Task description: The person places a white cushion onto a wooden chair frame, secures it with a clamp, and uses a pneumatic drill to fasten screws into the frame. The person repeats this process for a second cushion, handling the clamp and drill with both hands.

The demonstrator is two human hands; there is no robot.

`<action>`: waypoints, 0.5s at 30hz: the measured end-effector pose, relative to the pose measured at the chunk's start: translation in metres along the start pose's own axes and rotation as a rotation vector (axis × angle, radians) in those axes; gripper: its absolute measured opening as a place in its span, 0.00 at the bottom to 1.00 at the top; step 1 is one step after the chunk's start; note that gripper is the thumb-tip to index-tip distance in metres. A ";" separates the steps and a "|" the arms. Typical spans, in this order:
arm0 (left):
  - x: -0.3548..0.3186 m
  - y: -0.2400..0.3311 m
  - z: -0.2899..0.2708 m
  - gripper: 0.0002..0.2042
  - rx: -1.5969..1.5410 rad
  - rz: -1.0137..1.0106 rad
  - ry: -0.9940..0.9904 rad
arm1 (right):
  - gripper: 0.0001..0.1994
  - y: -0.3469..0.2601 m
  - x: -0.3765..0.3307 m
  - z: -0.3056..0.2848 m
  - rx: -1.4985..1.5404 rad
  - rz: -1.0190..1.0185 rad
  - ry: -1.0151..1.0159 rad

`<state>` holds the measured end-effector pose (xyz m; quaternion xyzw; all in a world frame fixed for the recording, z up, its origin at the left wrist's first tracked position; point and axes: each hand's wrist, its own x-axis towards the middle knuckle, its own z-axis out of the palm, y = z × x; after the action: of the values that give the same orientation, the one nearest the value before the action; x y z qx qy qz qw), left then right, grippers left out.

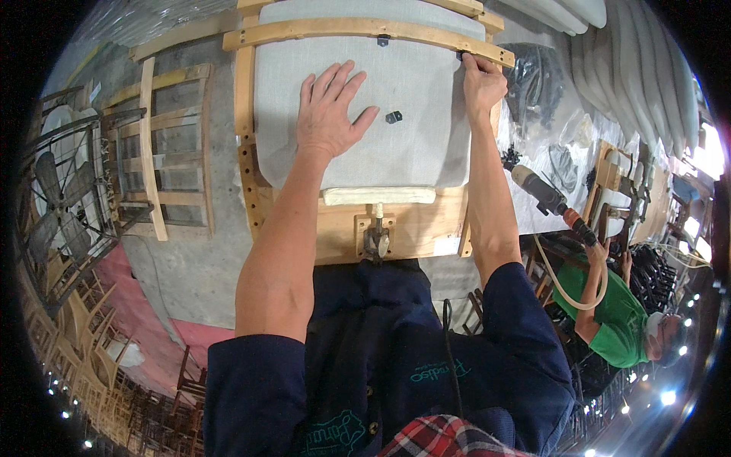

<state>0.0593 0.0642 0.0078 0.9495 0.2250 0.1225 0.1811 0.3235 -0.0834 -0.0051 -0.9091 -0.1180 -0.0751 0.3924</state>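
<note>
A light grey fabric-covered panel with rounded corners lies in front of me in a wooden frame. My left hand rests flat on the panel, fingers spread, holding nothing. Across the panel's far part runs a curved wooden slat. At that slat's right end my right hand is closed, fingertips pinched at a small black bracket. Another black bracket sits at the slat's middle, and a loose-looking one lies on the fabric. A padded bar on a metal toggle clamp touches the near edge.
To the right, a power tool with a pale hose is close to a co-worker in green. Grey panels stand stacked at far right. A slatted wooden frame and a dark floor fan are at left.
</note>
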 end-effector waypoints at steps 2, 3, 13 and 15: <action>0.001 0.001 -0.002 0.30 -0.014 0.000 -0.010 | 0.15 0.001 -0.002 -0.001 0.054 0.018 -0.002; 0.001 0.001 -0.005 0.30 -0.026 -0.006 -0.020 | 0.15 0.003 -0.004 -0.003 0.122 0.047 -0.021; 0.000 -0.002 0.000 0.31 -0.001 -0.006 0.017 | 0.11 -0.053 -0.116 -0.051 0.280 -0.055 -0.712; 0.000 0.000 -0.001 0.31 -0.009 -0.006 0.014 | 0.10 -0.053 -0.121 -0.042 0.118 -0.239 -0.680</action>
<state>0.0590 0.0648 0.0087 0.9471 0.2284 0.1297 0.1842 0.1914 -0.0978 0.0328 -0.8378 -0.3512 0.1933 0.3707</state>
